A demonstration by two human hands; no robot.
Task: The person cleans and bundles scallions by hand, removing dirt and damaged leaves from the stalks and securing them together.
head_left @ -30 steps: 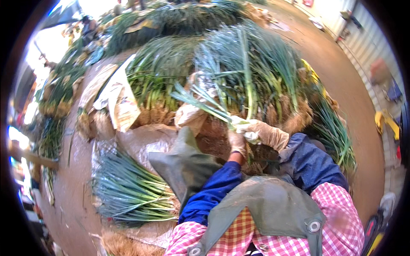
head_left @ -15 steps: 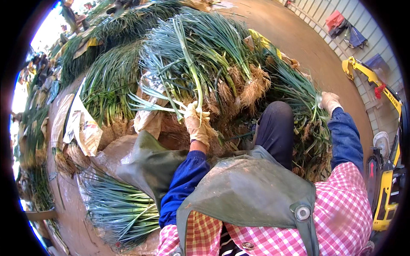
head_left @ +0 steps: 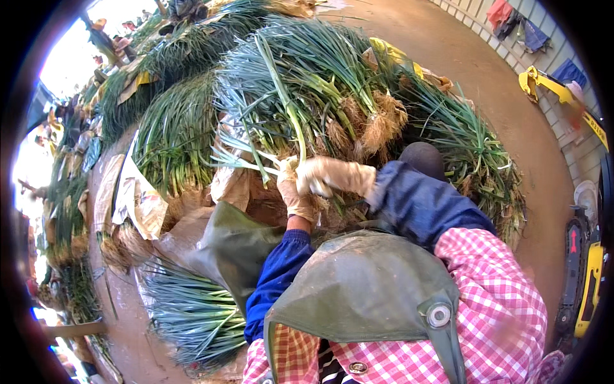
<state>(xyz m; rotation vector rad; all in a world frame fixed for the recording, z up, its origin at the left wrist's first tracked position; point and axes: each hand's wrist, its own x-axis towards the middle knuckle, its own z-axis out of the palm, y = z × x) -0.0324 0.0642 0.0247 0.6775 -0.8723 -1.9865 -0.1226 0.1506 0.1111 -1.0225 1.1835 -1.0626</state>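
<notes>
My left hand (head_left: 296, 195), in a pale glove, is closed around a green onion (head_left: 286, 99) whose long stalk stands up, with other leaves fanning left. My gloved right hand (head_left: 329, 176) is against it, fingers curled and partly blurred; whatever they grip is hidden. Just beyond lies a big heap of green onions (head_left: 294, 64), with tan stringy roots (head_left: 382, 127) facing me. To the right, past my knee (head_left: 423, 159), spreads another heap of green onions (head_left: 476, 144). By my left leg, a smaller pile of green onions (head_left: 192, 313) rests with its leaves pointing left.
More bundled green onions (head_left: 176, 128) stand at the left, beside a whitish sack (head_left: 142, 201). Brown floor (head_left: 473, 64) runs behind the heaps to a pale wall (head_left: 499, 48). A yellow machine arm (head_left: 556, 89) and its black track (head_left: 569, 275) stand at the right.
My right hand has left the right-hand heap and swung across to my left hand. The left hand keeps its hold on the green onion, nearly in place.
</notes>
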